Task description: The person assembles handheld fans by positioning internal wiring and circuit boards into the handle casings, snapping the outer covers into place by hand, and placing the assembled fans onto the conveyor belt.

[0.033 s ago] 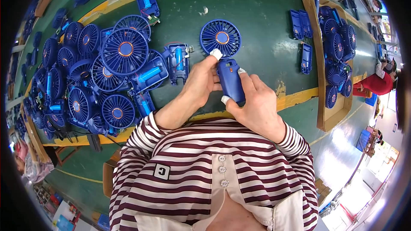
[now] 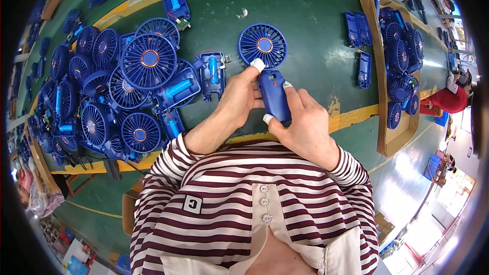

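Observation:
A blue handheld fan [image 2: 275,97] is between my hands, its round caged head [image 2: 264,45] away from me and its handle toward me. A small lit display shows near the top of the handle. My left hand [image 2: 239,95] grips the fan at its left side, the white-covered thumb where head meets handle. My right hand [image 2: 305,122] closes on the handle's right side, with white-covered fingertips at its upper edge and near its lower end. An opened handle half with a blue battery [image 2: 214,70] lies just left of my left hand.
A large heap of blue fans [image 2: 127,91] covers the left of the green table [image 2: 305,15]. Another opened handle [image 2: 175,2] lies at the far edge. Loose handle shells [image 2: 364,69] lie at right, beside a cardboard box [image 2: 383,122] of fans. Another person in red [image 2: 453,99] is far right.

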The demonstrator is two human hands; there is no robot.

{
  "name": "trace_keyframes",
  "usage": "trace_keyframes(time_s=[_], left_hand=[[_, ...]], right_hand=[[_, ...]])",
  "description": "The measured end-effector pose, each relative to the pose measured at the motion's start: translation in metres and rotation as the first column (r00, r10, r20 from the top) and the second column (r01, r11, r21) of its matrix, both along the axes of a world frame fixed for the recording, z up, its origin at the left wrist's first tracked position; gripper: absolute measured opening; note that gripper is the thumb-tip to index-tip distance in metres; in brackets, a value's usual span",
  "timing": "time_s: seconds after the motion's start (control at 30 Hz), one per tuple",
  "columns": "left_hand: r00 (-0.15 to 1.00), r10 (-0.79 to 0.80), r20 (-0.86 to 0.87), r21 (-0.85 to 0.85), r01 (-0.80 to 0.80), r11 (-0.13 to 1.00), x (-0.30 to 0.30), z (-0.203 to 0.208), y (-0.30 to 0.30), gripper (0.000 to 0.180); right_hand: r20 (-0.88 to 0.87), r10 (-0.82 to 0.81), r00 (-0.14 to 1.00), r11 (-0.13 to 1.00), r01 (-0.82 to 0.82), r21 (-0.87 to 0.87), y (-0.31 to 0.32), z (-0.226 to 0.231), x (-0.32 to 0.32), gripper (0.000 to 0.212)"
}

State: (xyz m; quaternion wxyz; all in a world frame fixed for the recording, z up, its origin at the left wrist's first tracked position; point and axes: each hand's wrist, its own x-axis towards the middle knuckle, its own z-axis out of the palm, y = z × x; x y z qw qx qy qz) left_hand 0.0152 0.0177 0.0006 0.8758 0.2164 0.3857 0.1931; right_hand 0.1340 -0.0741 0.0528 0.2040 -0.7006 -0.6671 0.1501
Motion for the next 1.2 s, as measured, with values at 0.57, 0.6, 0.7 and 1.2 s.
trace_keyframes(time_s=[0.57,0.6,0.7,1.2], left_hand=[[0.990,0.000,-0.138,0.065,0.009,0.998,0.009,-0.002,-0.002,0.020],[0.990,-0.001,-0.144,0.058,0.010,0.998,0.009,-0.003,-0.002,0.019],[0.990,0.004,-0.142,0.059,0.005,0.998,0.009,-0.002,-0.001,0.019],[0.992,0.082,0.092,0.194,-0.098,0.976,0.004,-0.004,-0.004,0.020]], right_hand=[[0.140,0.022,0.990,1.000,-0.021,-0.011,0.003,-0.004,-0.001,0.050],[0.142,0.029,0.989,0.999,-0.025,-0.028,0.003,-0.003,-0.001,0.049],[0.122,0.027,0.992,0.999,-0.029,0.016,0.003,-0.004,0.002,0.049],[-0.814,-0.460,0.354,0.878,0.043,-0.478,0.017,-0.030,0.009,0.031]])
